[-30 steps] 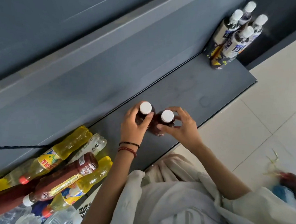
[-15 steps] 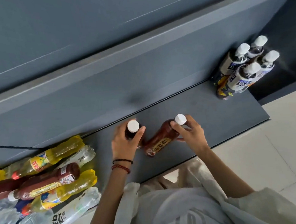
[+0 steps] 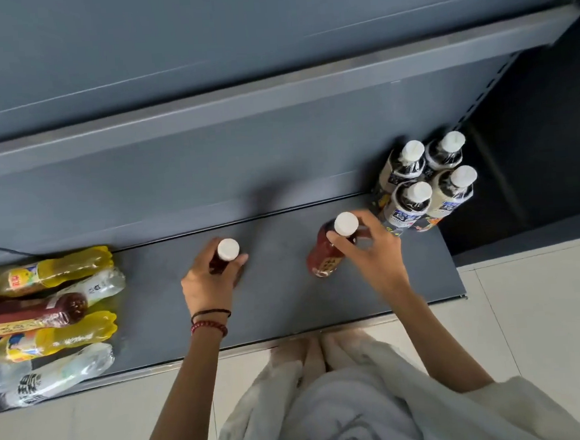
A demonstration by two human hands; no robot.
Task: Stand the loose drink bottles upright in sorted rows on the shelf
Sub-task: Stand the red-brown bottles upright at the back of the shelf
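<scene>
Just left of the white-capped bottles (image 3: 426,182), I find the right hand (image 3: 373,258) has carried its gripped brown bottle (image 3: 325,258) away from the twin (image 3: 216,264) clasped in the left hand (image 3: 207,284), nearly placed.

Single view: a wide-angle camera worn on the person's head, aimed forward and steeply down. It faces the shelf (image 3: 287,306) head-on and from close by. The back panel (image 3: 176,179) fills the upper frame and the floor (image 3: 530,333) the lower. At mid-frame are the left hand (image 3: 210,283) holding the left brown bottle (image 3: 228,250) and the right hand (image 3: 377,258) holding the right brown bottle (image 3: 326,262). The left edge cuts off the lying bottles (image 3: 48,322).
</scene>
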